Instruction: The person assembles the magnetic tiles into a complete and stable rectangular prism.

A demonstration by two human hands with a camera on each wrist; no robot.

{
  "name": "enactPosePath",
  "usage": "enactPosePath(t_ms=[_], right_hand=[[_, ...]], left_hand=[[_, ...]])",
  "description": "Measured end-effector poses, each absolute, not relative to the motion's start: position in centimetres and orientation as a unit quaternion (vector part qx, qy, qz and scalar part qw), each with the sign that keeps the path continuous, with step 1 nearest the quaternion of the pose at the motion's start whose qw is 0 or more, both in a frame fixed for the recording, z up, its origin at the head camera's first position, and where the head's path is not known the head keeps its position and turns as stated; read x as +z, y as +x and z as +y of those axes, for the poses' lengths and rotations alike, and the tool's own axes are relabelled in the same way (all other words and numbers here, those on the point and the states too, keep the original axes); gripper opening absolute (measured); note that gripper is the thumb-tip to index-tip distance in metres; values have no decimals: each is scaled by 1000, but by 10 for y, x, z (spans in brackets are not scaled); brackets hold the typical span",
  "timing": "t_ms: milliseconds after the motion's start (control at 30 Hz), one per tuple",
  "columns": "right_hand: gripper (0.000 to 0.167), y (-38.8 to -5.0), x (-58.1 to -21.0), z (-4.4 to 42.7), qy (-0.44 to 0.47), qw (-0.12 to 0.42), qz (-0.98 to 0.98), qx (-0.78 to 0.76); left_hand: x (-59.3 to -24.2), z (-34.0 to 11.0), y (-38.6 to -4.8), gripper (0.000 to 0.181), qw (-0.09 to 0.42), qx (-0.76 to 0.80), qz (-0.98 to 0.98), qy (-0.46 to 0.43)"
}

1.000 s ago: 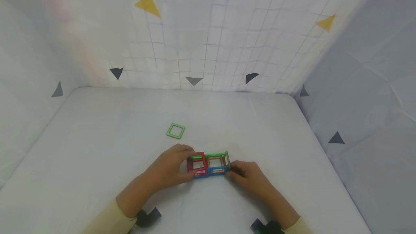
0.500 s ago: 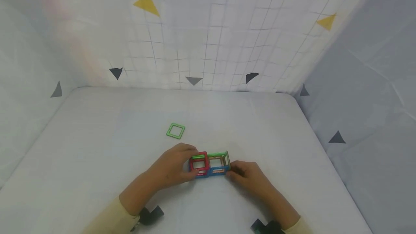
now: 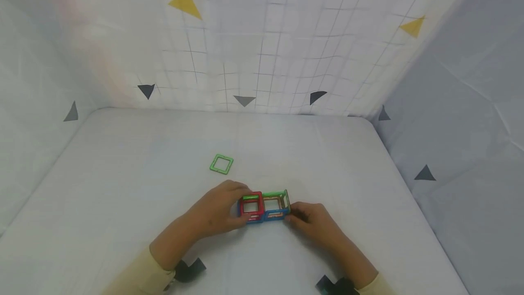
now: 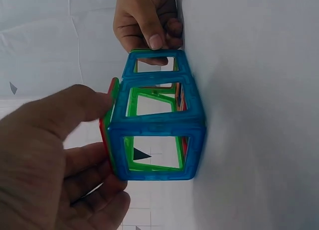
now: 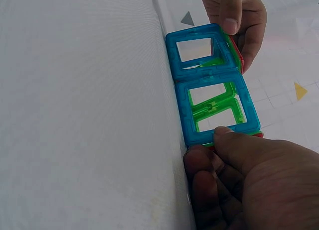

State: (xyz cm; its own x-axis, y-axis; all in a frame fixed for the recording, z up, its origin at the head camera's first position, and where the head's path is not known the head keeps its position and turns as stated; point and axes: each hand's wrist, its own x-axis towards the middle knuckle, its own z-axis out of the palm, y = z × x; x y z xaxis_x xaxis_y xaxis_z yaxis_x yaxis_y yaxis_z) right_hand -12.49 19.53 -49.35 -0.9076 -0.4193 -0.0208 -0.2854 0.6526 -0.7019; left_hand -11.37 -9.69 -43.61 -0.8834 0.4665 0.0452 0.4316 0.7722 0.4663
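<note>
Two joined cubes of magnetic tiles (image 3: pixel 275 217) lie on the table, with blue sides toward me and green and orange frames behind. A red square magnetic tile (image 3: pixel 262 204) covers the top of the left cube. My left hand (image 3: pixel 214 208) holds this red tile at its left, thumb on the near edge and fingers on the far edge. At the other end, my right hand (image 3: pixel 315 222) pinches the right cube low down; in the right wrist view its thumb presses the blue tile (image 5: pixel 182 110). The right fingertips are partly hidden.
A loose green square tile (image 3: pixel 218 170) lies flat beyond my left hand. The white table (image 3: pixel 327 158) meets a white back wall and grey side walls marked with triangles. Dark wrist mounts (image 3: pixel 190 271) sit by both sleeves.
My left hand has slid slightly right with the red tile, which now lines up over the left cube. The right hand and the loose green tile have stayed put.
</note>
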Motion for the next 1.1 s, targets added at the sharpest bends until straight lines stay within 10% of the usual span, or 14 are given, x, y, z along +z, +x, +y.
enactPosePath(t_ms=[1100], right_hand=[[20, -125, -496, 197, -205, 85, 903, -367]], left_hand=[[-462, -127, -149, 63, -41, 258, 965, 27]])
